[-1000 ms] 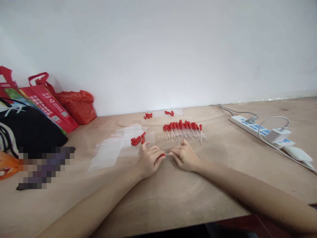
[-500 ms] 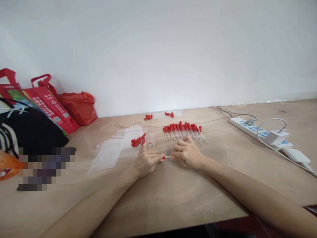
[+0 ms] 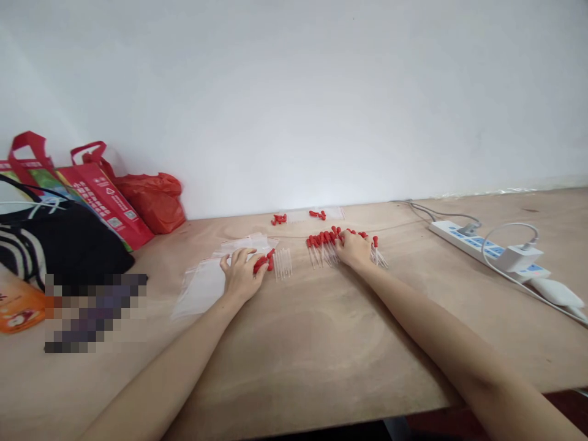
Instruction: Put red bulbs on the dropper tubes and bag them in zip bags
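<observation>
My left hand [image 3: 242, 274] is over the clear zip bags [image 3: 198, 286], its fingers apart and its thumb side close to a small heap of red rubber bulbs [image 3: 261, 264]. Just right of the bulbs lies a row of bare glass dropper tubes [image 3: 283, 264]. My right hand [image 3: 355, 248] rests on a pile of glass droppers with red bulbs [image 3: 325, 239] and covers its middle. Its fingers bend down among the droppers. The fingertips are hidden, so whether they grip a dropper does not show.
Near the wall, more red bulbs [image 3: 278, 219] lie by another clear bag [image 3: 294, 216]. A white power strip [image 3: 463, 237] with a plugged-in charger [image 3: 518, 257] and cables is on the right. Red bags [image 3: 154, 202] and a black bag [image 3: 82, 245] stand at left, beside a blurred-out patch.
My hands have parted from the dropper they held between them. The left has moved left to the bulbs and opened; the right has moved forward onto the dropper pile. The view has shifted slightly.
</observation>
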The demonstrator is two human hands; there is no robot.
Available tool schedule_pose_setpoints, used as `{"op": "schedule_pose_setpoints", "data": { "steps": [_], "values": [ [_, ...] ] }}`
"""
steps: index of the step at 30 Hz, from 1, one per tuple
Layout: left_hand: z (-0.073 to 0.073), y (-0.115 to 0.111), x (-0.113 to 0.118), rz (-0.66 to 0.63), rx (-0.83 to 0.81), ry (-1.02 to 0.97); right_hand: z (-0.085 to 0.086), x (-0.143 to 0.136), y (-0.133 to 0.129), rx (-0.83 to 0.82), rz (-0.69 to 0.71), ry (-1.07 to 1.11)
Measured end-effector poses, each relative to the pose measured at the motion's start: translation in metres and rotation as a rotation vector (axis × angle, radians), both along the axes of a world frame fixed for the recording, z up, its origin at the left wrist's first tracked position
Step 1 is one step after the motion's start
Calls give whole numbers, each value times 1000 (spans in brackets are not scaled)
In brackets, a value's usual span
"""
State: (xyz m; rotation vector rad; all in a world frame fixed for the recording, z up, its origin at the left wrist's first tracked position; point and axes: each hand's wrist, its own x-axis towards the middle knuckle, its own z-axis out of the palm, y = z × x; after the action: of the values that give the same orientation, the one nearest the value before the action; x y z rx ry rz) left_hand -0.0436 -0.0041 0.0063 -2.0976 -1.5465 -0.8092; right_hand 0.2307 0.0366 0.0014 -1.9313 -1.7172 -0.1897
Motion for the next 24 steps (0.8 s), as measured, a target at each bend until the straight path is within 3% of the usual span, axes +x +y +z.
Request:
{"op": "schedule_pose_setpoints", "data": {
  "steps": [4, 8, 11, 15, 20, 24],
  "values": [
    [-3, 3, -1, 13, -29, -7, 1, -10, 5, 35, -34, -14],
    [-4, 5, 1, 39, -24, -15, 5, -42, -10, 96, 139, -76],
    [-5, 6, -1, 92, -8, -33, 7, -76, -22, 7, 285, -100],
    [-5, 8, -4, 142, -66, -50, 11, -110, -25, -181, 260, -32],
    [-3, 9, -1, 143, -57, -96, 19, -122, -18, -364, 207, 31],
    [-1, 7, 2, 91, 29, -144, 21, -125, -17, -401, 215, 39]
  ]
}}
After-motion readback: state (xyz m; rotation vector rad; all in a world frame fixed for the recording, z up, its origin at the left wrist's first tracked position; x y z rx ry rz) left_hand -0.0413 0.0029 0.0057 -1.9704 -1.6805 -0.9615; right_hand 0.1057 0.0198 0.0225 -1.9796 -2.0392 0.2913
